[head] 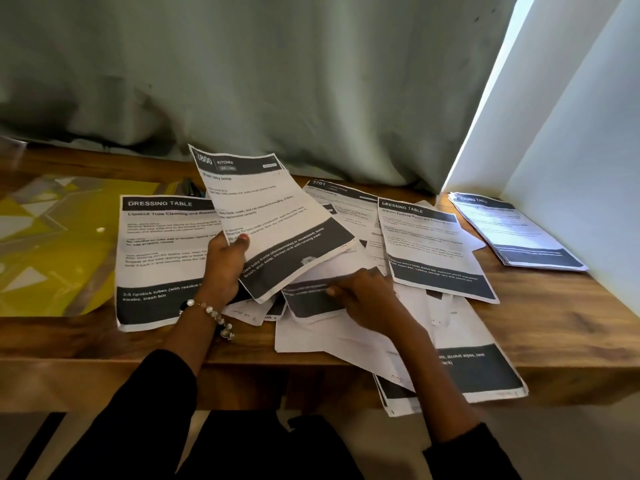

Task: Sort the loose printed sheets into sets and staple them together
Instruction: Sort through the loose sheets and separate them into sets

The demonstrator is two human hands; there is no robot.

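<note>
While the left hand (223, 261) pinches 1 kitchen sheet (273, 220), the right hand (363, 292) fingering 1 sheet in the loose pile (346, 327).

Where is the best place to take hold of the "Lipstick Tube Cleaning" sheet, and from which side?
Probably its near left corner, from the front of the table. The Lipstick Tube Cleaning sheet lies flat, its right edge hidden under the left hand and the KITCHEN sheet; the near left corner is free at the table edge.

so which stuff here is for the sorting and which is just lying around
For the job:
kitchen sheet, held up by left hand
loose pile, under right hand
lipstick sheet
eyebrow sheet
far stack

Lying about:
yellow folder
curtain
</note>
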